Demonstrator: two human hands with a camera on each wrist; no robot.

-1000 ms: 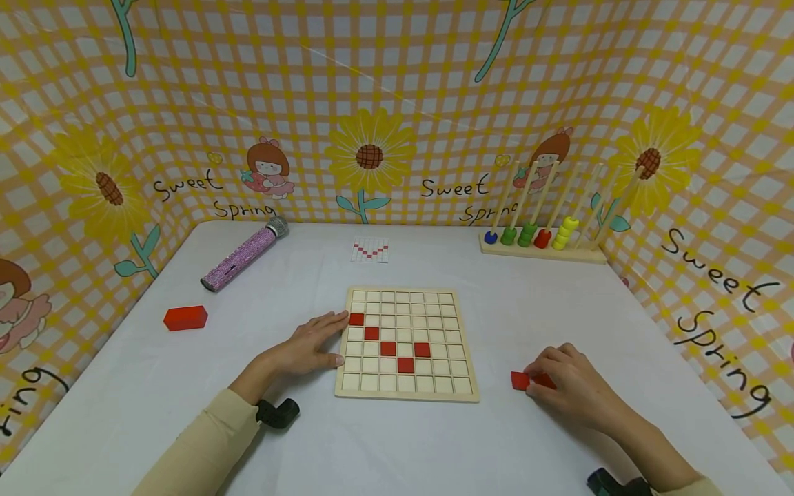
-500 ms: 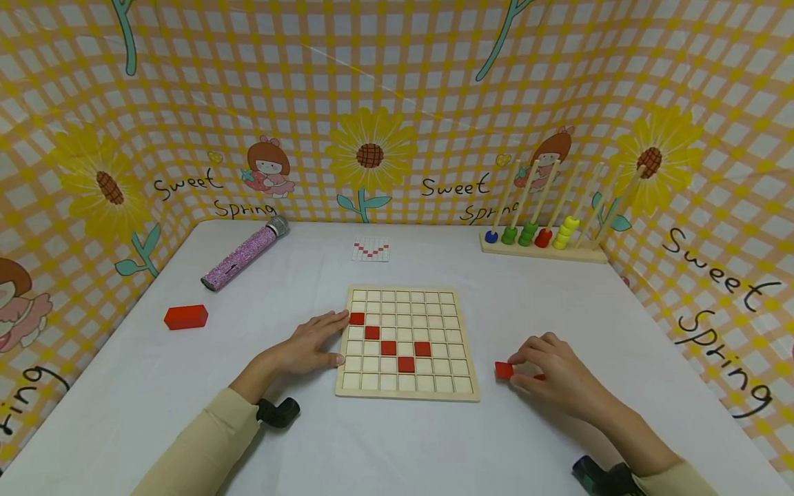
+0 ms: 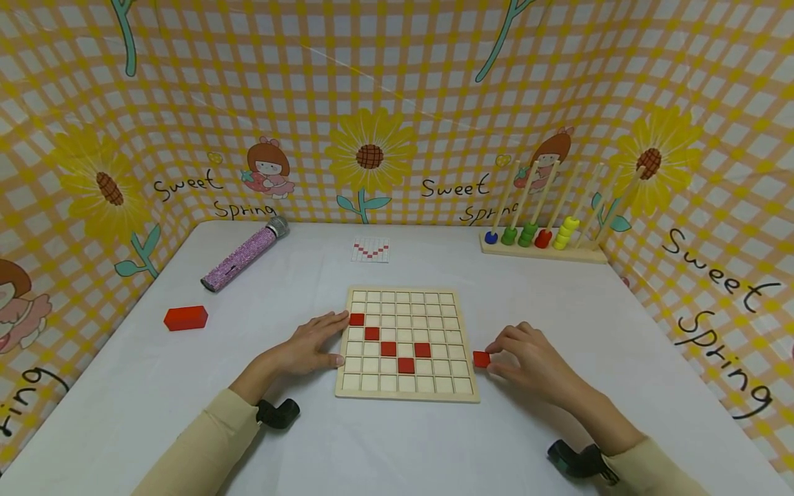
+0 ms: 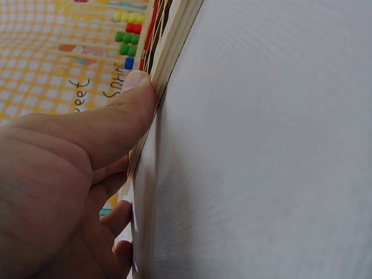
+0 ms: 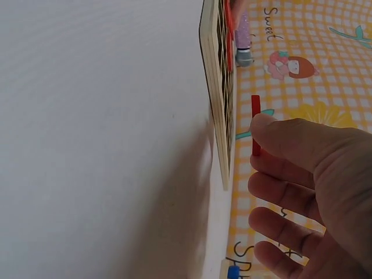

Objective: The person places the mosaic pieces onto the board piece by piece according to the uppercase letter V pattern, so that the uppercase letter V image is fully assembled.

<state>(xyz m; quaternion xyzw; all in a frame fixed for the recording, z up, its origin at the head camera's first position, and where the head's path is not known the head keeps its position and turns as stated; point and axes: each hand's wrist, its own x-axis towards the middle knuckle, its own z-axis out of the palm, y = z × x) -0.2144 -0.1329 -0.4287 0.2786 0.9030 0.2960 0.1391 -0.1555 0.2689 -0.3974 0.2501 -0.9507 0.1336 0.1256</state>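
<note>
A wooden grid board [image 3: 406, 397] lies flat at the table's middle, with several red square tiles [image 3: 388, 348] set in its cells in a V-like line. My left hand [image 3: 307, 348] rests against the board's left edge, fingers extended; in the left wrist view the thumb touches the board's side. Just right of the board, my right hand [image 3: 527, 358] pinches a red tile [image 3: 481, 359] between thumb and index finger. From the right wrist view this tile [image 5: 256, 104] appears edge-on, held above the table and apart from the board [image 5: 216, 99].
Behind the board lies a small card [image 3: 371, 250] printed with a red V pattern. A glittery microphone [image 3: 242, 258] and a red block [image 3: 186, 317] are at the left. At the back right stands a wooden bead rack [image 3: 542, 253] with upright rods.
My right hand has moved left with the red tile, from the table's right side to beside the board. Red that showed beneath that hand is out of sight. My left hand stays put.
</note>
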